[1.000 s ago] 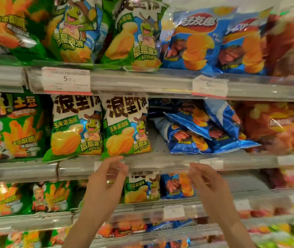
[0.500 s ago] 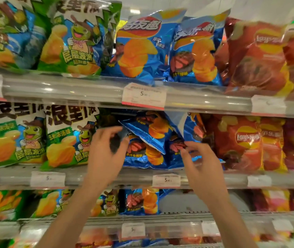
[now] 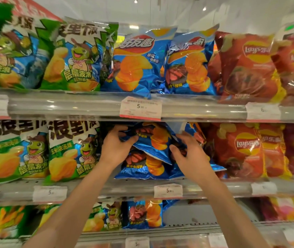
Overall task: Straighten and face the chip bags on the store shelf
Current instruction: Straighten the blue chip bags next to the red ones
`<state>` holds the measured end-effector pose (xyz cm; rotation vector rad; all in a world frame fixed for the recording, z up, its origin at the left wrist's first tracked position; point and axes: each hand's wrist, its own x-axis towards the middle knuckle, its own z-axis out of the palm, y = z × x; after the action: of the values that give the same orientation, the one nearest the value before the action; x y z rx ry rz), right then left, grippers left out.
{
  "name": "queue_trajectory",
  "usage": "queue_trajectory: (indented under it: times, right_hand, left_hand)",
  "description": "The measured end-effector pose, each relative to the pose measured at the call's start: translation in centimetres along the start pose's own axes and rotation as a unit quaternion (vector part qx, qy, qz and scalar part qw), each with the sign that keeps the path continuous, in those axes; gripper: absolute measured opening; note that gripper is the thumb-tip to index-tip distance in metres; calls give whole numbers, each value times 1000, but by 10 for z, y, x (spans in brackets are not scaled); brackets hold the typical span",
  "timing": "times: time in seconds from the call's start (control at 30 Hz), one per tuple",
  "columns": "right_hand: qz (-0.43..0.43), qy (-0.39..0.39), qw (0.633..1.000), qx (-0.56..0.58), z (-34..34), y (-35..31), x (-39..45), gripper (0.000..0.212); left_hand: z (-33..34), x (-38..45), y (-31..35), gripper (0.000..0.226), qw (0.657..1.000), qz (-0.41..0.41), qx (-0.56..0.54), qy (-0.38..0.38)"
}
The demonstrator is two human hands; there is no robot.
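Gripping a tilted, shiny blue foil chip bag (image 3: 157, 140) between them on the middle shelf (image 3: 106, 188), the left hand (image 3: 115, 147) and right hand (image 3: 189, 156) curl fingers round its edges.

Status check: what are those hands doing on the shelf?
Left hand, right hand gripping tilted blue chip bag. More blue bags slumped beneath. Not faced yet.

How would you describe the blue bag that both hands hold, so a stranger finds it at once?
Look at the middle shelf, between green bags and red bags. The tilted blue bag lies slanted on another blue bag, the left hand and right hand gripping it.
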<state>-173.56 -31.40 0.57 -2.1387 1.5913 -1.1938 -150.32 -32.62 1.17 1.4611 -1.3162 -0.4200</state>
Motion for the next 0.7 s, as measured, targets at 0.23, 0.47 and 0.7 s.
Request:
queue_trajectory:
  times: [0.23,0.47,0.7]
  right_hand:
    - [53,-1,999,11,7,-6,13,63]
    - [90,-18,994,57,28,-19,18,55]
    - [131,-61,983,113,42,-40,5,44]
  left_hand:
    - [-34,-27,-8,54,999,-13,-38,-37]
    - [-64,-45,-15,86,982,-54,-25,-179]
    - [-66,-43,-9,84,972,-94,-32,-211]
